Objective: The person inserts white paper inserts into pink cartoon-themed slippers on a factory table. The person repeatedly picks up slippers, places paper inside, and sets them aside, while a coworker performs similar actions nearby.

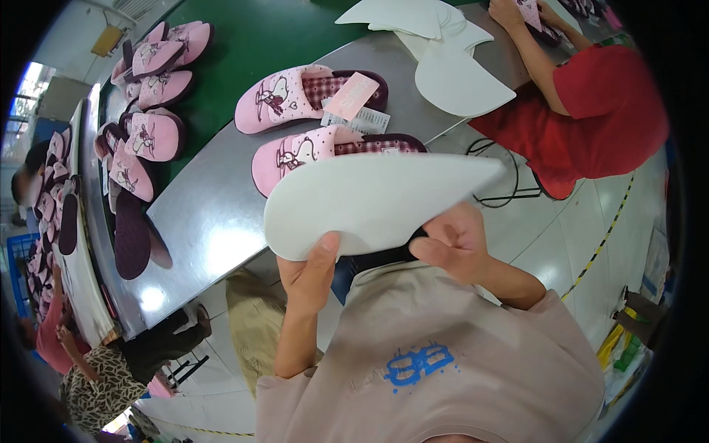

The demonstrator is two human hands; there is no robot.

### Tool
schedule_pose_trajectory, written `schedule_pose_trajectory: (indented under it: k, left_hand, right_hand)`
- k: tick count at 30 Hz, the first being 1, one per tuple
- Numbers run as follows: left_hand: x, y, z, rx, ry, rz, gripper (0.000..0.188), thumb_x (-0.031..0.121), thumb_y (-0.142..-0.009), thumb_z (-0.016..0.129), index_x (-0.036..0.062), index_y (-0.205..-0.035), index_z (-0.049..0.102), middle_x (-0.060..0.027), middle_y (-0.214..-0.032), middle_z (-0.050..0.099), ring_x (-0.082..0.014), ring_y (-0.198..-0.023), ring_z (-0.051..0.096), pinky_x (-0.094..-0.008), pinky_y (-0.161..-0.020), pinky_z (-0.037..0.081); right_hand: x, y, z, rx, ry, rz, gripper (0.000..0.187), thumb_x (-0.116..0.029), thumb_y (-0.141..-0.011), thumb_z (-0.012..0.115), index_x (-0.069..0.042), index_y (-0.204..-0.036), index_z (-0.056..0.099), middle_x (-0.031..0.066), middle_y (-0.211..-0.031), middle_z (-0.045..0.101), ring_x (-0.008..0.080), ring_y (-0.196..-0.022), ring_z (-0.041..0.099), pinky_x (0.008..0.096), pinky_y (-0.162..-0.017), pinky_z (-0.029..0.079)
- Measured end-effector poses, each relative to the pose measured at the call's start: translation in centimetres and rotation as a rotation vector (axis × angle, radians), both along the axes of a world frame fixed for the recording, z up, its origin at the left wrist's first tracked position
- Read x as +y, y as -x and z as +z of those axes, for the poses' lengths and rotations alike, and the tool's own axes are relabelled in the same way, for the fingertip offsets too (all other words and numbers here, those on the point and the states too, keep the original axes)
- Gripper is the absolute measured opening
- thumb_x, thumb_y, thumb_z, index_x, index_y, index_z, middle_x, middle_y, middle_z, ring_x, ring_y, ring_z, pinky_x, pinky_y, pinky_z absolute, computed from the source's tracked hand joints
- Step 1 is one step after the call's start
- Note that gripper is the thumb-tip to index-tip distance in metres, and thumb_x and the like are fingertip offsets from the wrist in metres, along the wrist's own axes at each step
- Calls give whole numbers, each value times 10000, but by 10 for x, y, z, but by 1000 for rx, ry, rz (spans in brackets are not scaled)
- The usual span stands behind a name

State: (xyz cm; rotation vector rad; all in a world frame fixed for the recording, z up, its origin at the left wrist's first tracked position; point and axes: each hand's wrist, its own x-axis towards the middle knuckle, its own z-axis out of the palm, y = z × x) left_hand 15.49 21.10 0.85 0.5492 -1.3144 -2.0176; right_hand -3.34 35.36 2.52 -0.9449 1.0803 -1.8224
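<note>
A white, teardrop-shaped sheet (354,199) is tilted up in front of me, its pointed end to the right. My left hand (306,277) grips its lower edge, thumb on the near face and fingers hidden behind. My right hand (456,247) is at the lower edge near the point, fingers curled; whether anything sits in them is hidden. Just beyond the sheet lies a pink slipper (277,156) with a checked lining, partly covered by it. Farther back, a second pink slipper (269,103) carries a pink tag (350,96) and a white label (362,122).
More white sheets (458,77) are piled at the table's far right. Several pink slippers (153,134) line the left on a green surface (244,37). A co-worker in red (613,111) sits at the right, handling a slipper. Cables (509,166) hang beside the metal table (214,221).
</note>
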Motion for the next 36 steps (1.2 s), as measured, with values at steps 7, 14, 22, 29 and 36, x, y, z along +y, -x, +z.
schedule_pose_trajectory:
  k: [7,14,22,29,36]
  left_hand:
    - [1,22,19,189,-87,-15,926,323,-954,790,-6,-1629,247,-322,-1401,602,-361,-1262,667,-482,-1056,565]
    - [-5,17,12,80,90,75,1156,510,-813,901,6,-1601,220,-263,-1273,629,-378,-1064,728,-522,-955,627]
    - [-10,39,2,44,611,260,822,703,-929,686,12,-1281,414,-238,-1125,643,-329,-898,738,-430,-759,638]
    - [-116,19,15,-504,1344,-18,994,396,-657,962,29,-1476,535,-187,-1471,570,-400,-1328,561,-487,-1118,448]
    - [-147,37,-9,-584,1381,-222,1139,550,-562,964,86,-1508,532,-166,-1440,565,-391,-1328,532,-516,-1130,402]
  right_hand:
    - [-20,16,-7,1072,466,-323,391,-48,-752,851,-164,-1125,830,168,-1233,706,296,-1025,739,337,-734,624]
    - [-10,10,-13,828,257,-246,249,4,-844,724,-67,-1063,818,186,-1305,690,318,-1097,730,369,-877,615]
    - [-13,14,-11,552,51,-18,542,-370,-917,797,51,-1238,679,253,-1481,532,347,-1242,596,408,-1060,481]
    - [3,103,12,853,-215,-100,453,-140,-844,761,18,-1255,655,119,-1294,638,219,-1019,634,327,-912,524]
    - [-58,93,-3,1424,-160,33,356,-206,-829,831,20,-1075,709,122,-1372,590,294,-1141,606,433,-978,517]
